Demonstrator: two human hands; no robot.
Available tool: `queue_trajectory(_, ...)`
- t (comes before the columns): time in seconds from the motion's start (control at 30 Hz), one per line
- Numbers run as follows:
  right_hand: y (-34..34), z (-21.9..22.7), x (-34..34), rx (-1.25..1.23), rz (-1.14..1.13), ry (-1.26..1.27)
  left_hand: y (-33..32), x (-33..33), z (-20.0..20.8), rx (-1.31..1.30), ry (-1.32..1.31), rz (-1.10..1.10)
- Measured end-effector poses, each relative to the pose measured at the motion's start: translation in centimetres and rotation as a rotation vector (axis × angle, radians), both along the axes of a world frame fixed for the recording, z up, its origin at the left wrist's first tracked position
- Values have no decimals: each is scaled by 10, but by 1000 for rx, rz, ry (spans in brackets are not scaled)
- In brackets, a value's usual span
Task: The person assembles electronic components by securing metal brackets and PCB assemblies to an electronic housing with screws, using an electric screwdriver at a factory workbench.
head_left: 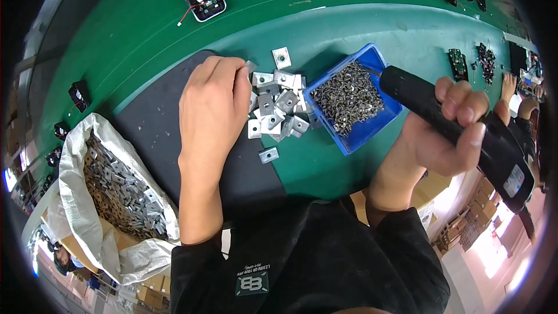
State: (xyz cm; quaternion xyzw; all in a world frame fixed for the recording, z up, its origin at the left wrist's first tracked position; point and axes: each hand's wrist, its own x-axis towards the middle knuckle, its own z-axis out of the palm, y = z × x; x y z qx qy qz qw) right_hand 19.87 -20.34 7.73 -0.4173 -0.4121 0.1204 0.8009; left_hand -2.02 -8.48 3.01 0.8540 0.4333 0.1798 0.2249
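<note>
My right hand (444, 131) is wrapped around a black electric screwdriver (415, 90). Its tip points left, over the corner of a blue plastic tray (354, 144) holding many small screws (349, 96). On the left, my left hand (212, 99) is closed with the fingers curled down, over the edge of a black mat. At its fingertips a corner of a small metal plate (250, 66) shows; the rest is hidden. Beside that hand lies a loose pile of square metal clip nuts (273, 104). Two single ones, a clip nut (281, 57) and another (268, 154), lie apart from the pile.
A white woven sack (81, 221) full of metal clips stands at the left. The black mat (157, 116) covers part of the green table. Beyond are an open black device housing (203, 0), more black parts, and a circuit board (457, 64). Another person's hand (508, 87) is at the far right.
</note>
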Motion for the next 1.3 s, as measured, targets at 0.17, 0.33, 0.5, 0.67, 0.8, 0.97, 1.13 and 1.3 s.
queue_trajectory(0.17, -14, 8, 6, -2, 66, 31, 7, 18, 9, -138, -149, 14)
queue_trajectory(0.33, -18, 12, -10, -13, -22, 168, 40, 79, 21, -156, -295, -216)
queue_trajectory(0.5, -35, 7, -8, -12, 52, 136, 83, 163, 3, 62, -244, -290)
queue_trajectory(0.67, -46, 6, 2, -26, 48, 136, 82, 197, 40, -9, -68, -330)
queue_trajectory(0.8, -43, 7, 6, 0, 85, 139, 84, 214, -30, 339, -254, -113)
queue_trajectory(0.97, -42, 6, 17, 16, 170, 115, 81, 217, 35, -57, 15, -159)
queue_trajectory(1.13, -42, 8, 16, -6, 192, 115, 95, 226, 1, -5, -135, -176)
queue_trajectory(1.3, -44, 10, 18, -43, 258, 83, 104, 220, -6, 36, -138, -248)
